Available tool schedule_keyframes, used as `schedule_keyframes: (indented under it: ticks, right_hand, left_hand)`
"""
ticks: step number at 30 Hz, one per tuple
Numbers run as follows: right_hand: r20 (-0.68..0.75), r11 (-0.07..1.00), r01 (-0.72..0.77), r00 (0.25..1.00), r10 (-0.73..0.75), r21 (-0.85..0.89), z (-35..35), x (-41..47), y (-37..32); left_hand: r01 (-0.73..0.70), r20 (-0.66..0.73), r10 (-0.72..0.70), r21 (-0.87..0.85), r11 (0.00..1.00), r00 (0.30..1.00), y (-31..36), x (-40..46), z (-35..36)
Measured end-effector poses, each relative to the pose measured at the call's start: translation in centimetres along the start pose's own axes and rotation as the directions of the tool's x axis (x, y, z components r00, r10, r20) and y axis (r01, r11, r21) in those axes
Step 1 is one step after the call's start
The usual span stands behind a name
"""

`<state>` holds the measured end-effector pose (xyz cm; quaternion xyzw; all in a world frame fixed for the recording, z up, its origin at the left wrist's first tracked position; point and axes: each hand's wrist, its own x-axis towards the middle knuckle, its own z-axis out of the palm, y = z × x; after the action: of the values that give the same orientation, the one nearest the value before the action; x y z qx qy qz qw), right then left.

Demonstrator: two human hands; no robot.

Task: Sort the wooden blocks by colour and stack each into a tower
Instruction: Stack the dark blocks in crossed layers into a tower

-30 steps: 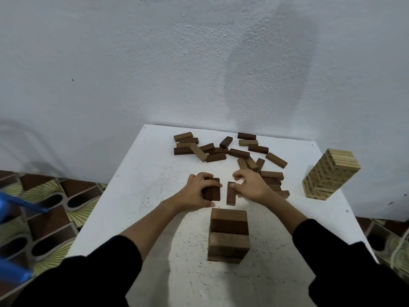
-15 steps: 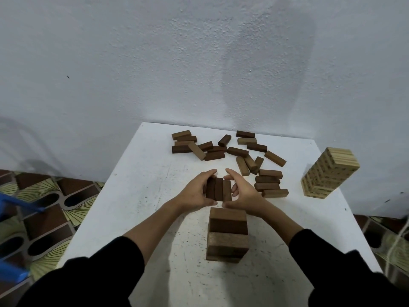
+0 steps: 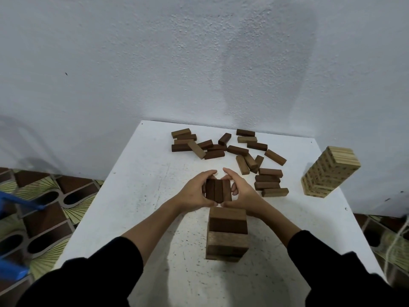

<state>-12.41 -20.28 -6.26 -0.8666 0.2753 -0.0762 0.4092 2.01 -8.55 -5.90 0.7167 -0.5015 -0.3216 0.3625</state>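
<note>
Three dark wooden blocks (image 3: 218,190), rectangular and smooth-faced, are held side by side as one flat row, pressed together between the left hand (image 3: 194,192) and the right hand (image 3: 241,192). The fingers of both hands are curled round the outer ends and sides of the row, thumbs toward the near edge; whether the row rests on the table or is lifted off it cannot be told. Just in front of the row, nearer the camera, a dark brown tower (image 3: 226,233) is seen, built of layers of three blocks laid crosswise, its grain visible on the side faces. Beyond the hands, loose brown blocks (image 3: 223,147) of darker and lighter tones are scattered across the far half of the table, with a few (image 3: 269,181) lined up in parallel at the right. Near the right edge a tall pale wood tower (image 3: 329,173), striped on top, is stood well apart from the rest. The white table (image 3: 141,191) is speckled and scuffed, and is set against a rough-plastered pale wall (image 3: 155,63). Patterned floor tiles (image 3: 44,196) in brown and yellow are seen at both sides.
</note>
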Motion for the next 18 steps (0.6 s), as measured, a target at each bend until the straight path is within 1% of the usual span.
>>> schedule_keyframes:
  ticks: [4,10,13,18]
  right_hand:
    - [0.013,1.0,-0.02,1.0,0.02,-0.004,0.0,0.0,0.0]
    - [0.025,0.997,-0.04,0.999,0.038,0.059,-0.8,-0.4,-1.5]
    - [0.0,0.997,-0.005,1.0,0.005,0.083,-2.0,-1.0,-2.7]
    - [-0.035,0.996,0.075,0.997,-0.073,0.054,-5.0,-1.8,-5.8]
  left_hand:
    - [0.01,0.008,-0.01,-0.004,1.0,1.0,0.0,0.0,0.0]
    - [0.007,0.025,-0.008,0.02,1.0,1.0,1.1,0.0,-0.8]
    - [-0.04,-0.001,0.04,0.033,0.999,0.999,2.4,-0.2,-1.7]
    - [-0.181,-0.073,0.186,0.069,0.981,0.98,5.1,-0.8,-4.2]
